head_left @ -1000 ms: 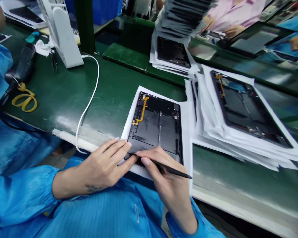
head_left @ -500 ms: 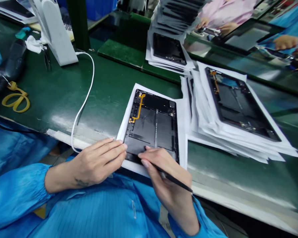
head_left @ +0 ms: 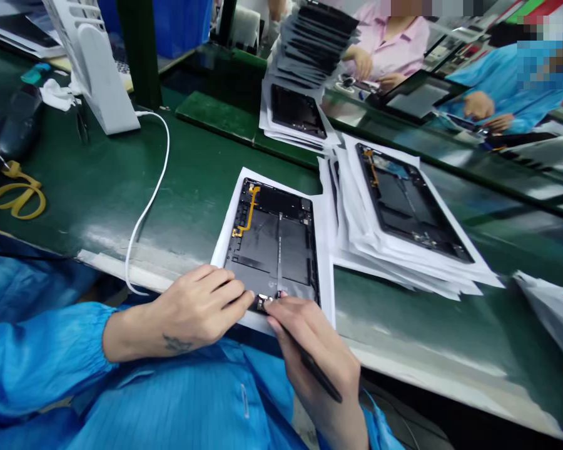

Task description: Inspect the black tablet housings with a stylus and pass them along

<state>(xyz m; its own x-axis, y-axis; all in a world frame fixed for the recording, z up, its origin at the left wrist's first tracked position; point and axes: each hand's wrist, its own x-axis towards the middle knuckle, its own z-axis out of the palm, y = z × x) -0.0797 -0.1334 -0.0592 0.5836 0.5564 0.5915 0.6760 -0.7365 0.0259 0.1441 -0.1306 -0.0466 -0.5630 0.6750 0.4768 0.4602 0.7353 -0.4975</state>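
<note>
An opened black tablet housing (head_left: 272,244) lies on a white paper sheet (head_left: 220,244), with an orange flex cable (head_left: 246,212) at its upper left. My left hand (head_left: 201,306) rests its fingertips on the housing's near edge, holding nothing I can see. Beside those fingertips, a small metal part (head_left: 263,304) sits at the near edge, partly hidden by my fingers. My right hand (head_left: 307,347) grips a slim black spudger (head_left: 316,377), and its fingertips touch the housing next to the metal part.
Paper-interleaved stacks of tablet housings (head_left: 403,200) lie to the right, with a taller stack (head_left: 309,50) behind. On the green mat are yellow scissors (head_left: 16,197), a white cable (head_left: 152,187) and a white stand (head_left: 94,81). Co-workers (head_left: 492,103) work across the bench.
Both hands have drawn together at the housing's near edge, and a small metal part now shows there. The spudger's far end has swung lower, and the view has shifted.
</note>
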